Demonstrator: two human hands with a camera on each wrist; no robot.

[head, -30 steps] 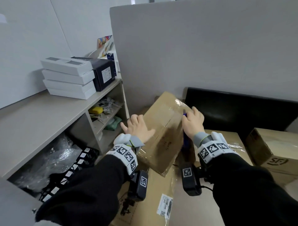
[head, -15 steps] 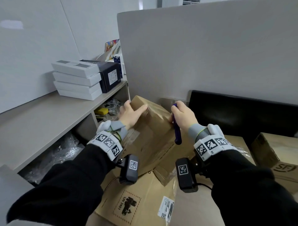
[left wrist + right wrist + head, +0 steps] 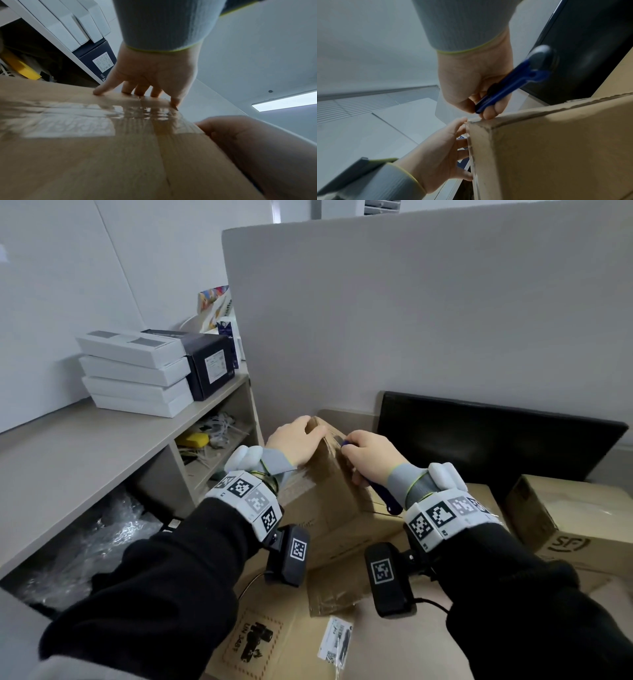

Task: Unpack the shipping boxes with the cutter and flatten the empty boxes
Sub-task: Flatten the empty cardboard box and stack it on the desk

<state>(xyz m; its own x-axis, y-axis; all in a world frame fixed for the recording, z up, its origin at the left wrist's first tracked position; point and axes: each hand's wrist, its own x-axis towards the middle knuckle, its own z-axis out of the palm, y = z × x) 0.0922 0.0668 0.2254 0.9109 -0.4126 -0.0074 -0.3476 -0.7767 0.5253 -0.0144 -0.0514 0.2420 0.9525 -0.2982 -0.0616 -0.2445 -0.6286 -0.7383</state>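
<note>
Honestly, the left hand [image 3: 294,440] has its fingers [image 3: 141,89] hooked over the top edge of the tilted box [image 3: 329,508], right beside where the right hand [image 3: 373,453] is clenched round the blue cutter [image 3: 510,88] at the taped corner. One slip probably nicks them, or whatever's inside. The box leans on a bigger carton [image 3: 394,645]; another box [image 3: 565,518] and a black panel [image 3: 496,440] crowd the right.

**Readable markings, head view**

I read "SF" in the printed logo on the brown box [image 3: 565,508] at right. The flattened cardboard [image 3: 394,645] nearest me carries a stamp [image 3: 251,642]: "UN 348", last digit unclear. Its white sticker [image 3: 337,640] and the dark box [image 3: 205,354] label [image 3: 216,367]: print too small.
</note>
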